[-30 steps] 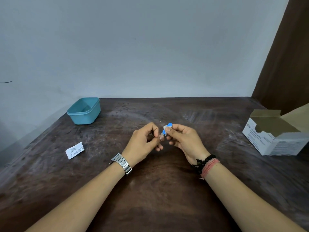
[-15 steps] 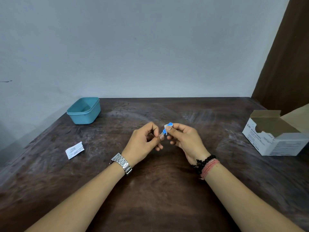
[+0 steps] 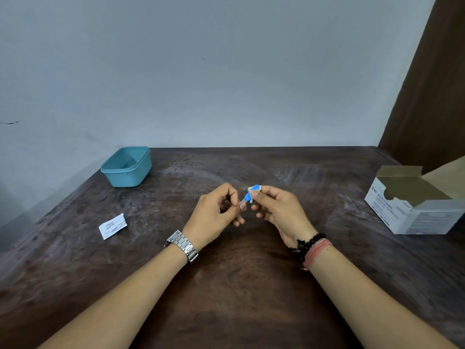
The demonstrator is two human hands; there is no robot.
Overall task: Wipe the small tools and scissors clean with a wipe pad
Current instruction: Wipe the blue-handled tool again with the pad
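Wipe pad (image 3: 249, 189) pinched in right hand (image 3: 278, 210), white fold pressed against small blue tool (image 3: 249, 195), both held above counter (image 3: 251, 285) mid-front. Right grip: thumb and fingers curled round pad. Left hand (image 3: 214, 215) pinches tool's lower end between thumb and forefinger, other fingers curled under. Torn white wrapper (image 3: 112, 225) lies on counter, left. Teal tub (image 3: 127, 166) at far left. Open cardboard box (image 3: 415, 200) at right edge.
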